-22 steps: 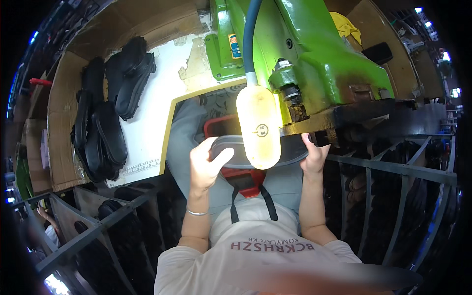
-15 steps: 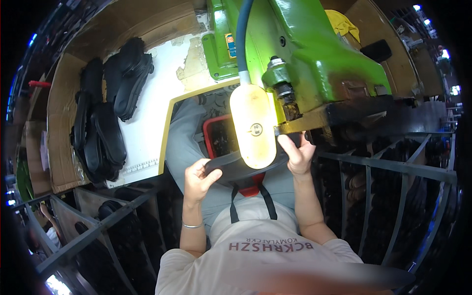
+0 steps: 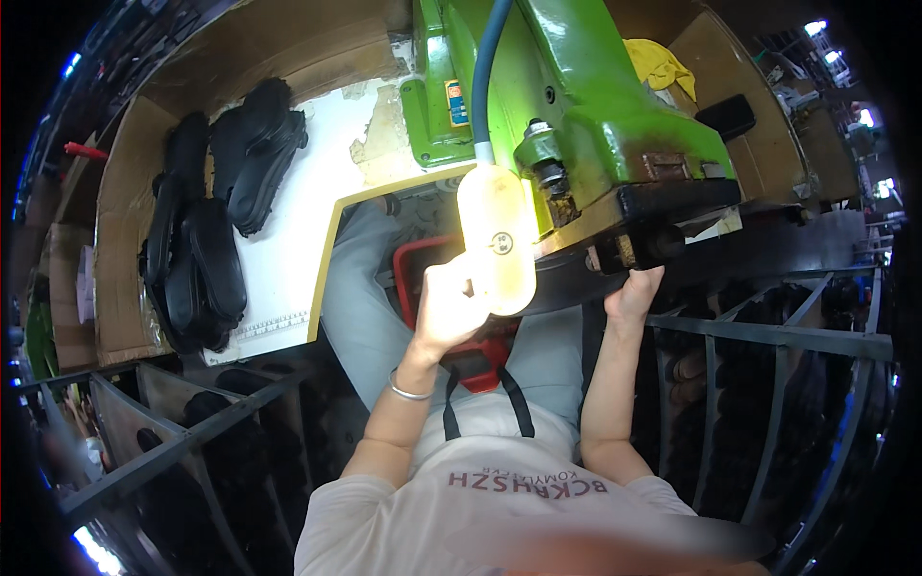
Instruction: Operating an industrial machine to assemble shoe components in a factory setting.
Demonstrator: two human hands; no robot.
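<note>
**Two bare hands raise a dark, curved piece beneath a green machine, close under a glowing lamp**

Looking down past a person's pale shirt, we see both forearms reaching up to a green machine (image 3: 615,110). A dark, curved piece (image 3: 569,288) lies between the hands, just below the machine's overhanging black head (image 3: 677,199); part of it is hidden behind an oval yellow lamp (image 3: 497,240).

The left hand (image 3: 451,307), with a bracelet (image 3: 410,392) at the wrist, is at the lamp's lower left edge. Its fingers are bent, but glare and the lamp hide the tips, so I cannot tell whether they grip the piece. The right hand (image 3: 632,296) is at the piece's other end; its fingers go up behind the machine head, and their hold cannot be told either. Placed on opposite sides, the hands probably keep the piece level and steady, and the lamp seems hung low to light that spot.

At left, black shoe soles (image 3: 209,269) are heaped on a white counter (image 3: 300,254), probably to be within reach; cardboard walls (image 3: 274,48) likely stop them sliding off. A red-rimmed container (image 3: 400,278) is below, between the person's grey-clad legs (image 3: 351,298).
</note>
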